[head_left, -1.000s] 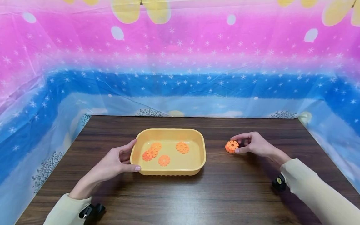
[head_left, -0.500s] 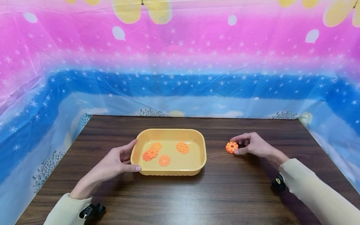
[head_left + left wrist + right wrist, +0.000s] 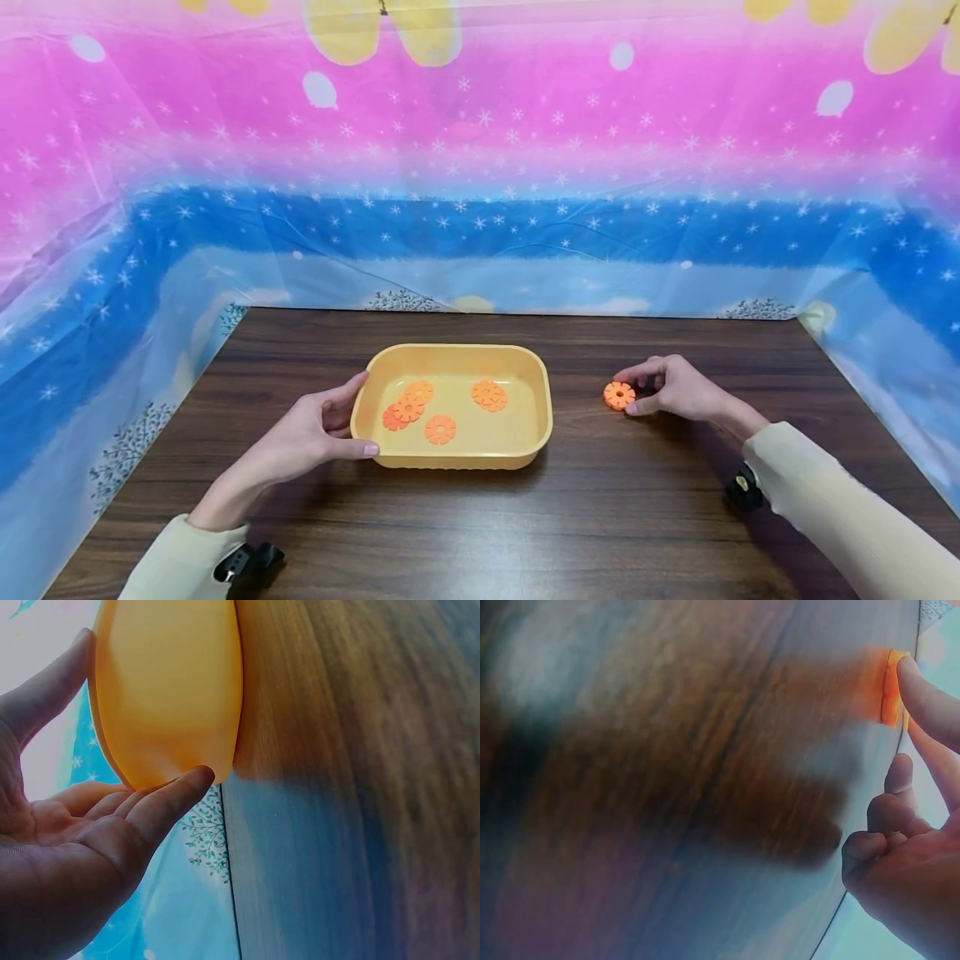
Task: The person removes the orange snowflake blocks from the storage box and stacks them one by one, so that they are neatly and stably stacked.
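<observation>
- The right hand (image 3: 675, 390) pinches the orange stack (image 3: 619, 396) of notched discs, at the hand's nine o'clock, between thumb and finger.
- The right wrist view shows the stack's edge low against the bench (image 3: 487, 533), plus folded fingers mostly hidden in the head view.
- The left hand (image 3: 300, 437) grips the yellow tray (image 3: 450, 461) at its nine o'clock end; the left wrist view shows fingers along its outer wall.
- Only the head view shows the loose discs (image 3: 440, 430) inside: three overlapping toward nine o'clock, one near six, an overlapping pair near three.
- The stack lies at the tray's three o'clock, well apart.
</observation>
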`<state>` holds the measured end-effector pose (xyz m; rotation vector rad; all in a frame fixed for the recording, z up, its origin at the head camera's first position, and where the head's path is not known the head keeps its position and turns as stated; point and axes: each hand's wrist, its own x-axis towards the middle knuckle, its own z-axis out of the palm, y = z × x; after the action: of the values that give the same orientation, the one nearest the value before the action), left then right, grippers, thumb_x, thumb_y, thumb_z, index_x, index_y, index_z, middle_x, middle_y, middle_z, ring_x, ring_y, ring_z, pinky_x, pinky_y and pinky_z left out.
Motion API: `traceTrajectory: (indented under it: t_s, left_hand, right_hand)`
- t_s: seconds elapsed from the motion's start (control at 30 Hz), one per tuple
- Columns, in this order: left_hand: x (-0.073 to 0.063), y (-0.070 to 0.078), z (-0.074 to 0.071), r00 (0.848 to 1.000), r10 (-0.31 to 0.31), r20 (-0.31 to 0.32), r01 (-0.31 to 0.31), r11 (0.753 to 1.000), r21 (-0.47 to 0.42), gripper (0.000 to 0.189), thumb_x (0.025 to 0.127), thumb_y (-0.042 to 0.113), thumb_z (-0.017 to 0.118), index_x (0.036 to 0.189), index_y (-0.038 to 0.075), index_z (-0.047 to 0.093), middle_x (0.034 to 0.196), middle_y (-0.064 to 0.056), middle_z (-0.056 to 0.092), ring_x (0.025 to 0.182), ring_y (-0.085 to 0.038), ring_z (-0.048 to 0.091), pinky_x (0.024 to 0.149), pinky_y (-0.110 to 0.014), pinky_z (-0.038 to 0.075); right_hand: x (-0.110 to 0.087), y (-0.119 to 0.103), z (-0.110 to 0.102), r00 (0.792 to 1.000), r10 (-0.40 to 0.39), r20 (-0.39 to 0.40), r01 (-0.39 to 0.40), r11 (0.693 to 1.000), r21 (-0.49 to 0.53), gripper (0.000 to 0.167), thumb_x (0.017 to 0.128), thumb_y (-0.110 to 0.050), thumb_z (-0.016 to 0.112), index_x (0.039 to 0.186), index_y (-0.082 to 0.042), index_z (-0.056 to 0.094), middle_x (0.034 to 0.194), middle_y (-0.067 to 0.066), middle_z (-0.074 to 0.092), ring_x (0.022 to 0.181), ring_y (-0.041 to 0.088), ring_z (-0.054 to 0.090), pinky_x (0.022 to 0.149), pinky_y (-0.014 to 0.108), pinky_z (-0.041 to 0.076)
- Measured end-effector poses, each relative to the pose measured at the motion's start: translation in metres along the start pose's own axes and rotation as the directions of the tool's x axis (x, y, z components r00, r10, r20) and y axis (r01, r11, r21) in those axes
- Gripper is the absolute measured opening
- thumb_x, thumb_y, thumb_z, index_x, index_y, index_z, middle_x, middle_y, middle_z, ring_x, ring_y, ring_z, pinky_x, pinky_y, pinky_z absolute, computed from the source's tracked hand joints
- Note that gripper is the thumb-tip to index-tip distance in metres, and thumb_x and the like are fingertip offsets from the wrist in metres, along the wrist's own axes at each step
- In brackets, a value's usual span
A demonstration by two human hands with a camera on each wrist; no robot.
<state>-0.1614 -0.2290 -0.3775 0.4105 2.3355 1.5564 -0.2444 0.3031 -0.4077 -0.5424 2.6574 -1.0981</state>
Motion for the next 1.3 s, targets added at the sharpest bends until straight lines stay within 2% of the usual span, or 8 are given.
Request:
traceTrajectory:
  t_s: [0.43,1.1,1.3]
  left_hand:
    - [-0.0004,0.0007,0.0004,1.000,0.005,-0.002,-0.005,1.000,0.005,0.106,0.086,0.011,0.087,0.164,-0.003,0.017,0.167,-0.026,0.025,0.144,-0.042,0.044,0.106,-0.038,0.051]
    - [0.0000,-0.0009,-0.0002,1.000,0.018,0.002,-0.018,1.000,0.004,0.105,0.086,0.010,0.086,0.164,-0.005,0.017,0.168,-0.027,0.023,0.144,-0.043,0.044,0.105,-0.038,0.052]
    - [0.0004,-0.0008,0.0001,1.000,0.015,0.000,-0.015,1.000,0.003,0.105,0.086,0.010,0.086,0.164,-0.004,0.017,0.168,-0.027,0.023,0.144,-0.042,0.044,0.105,-0.038,0.052]
  right_hand:
    - [0.0005,0.0025,0.0005,1.000,-0.007,0.007,0.008,1.000,-0.014,0.048,0.086,-0.019,0.088,0.129,-0.004,0.074,0.117,0.015,0.065,0.094,0.026,0.046,0.071,0.032,0.037]
    - [-0.0003,0.0019,0.0002,1.000,-0.016,0.011,0.015,1.000,0.002,0.048,0.086,-0.017,0.087,0.130,-0.002,0.073,0.120,0.016,0.066,0.090,0.026,0.044,0.069,0.031,0.035]
    - [0.0004,0.0009,-0.0020,1.000,-0.021,0.017,0.021,0.999,0.032,0.053,0.085,-0.015,0.088,0.133,-0.002,0.070,0.103,0.015,0.061,0.072,0.020,0.040,0.060,0.029,0.032]
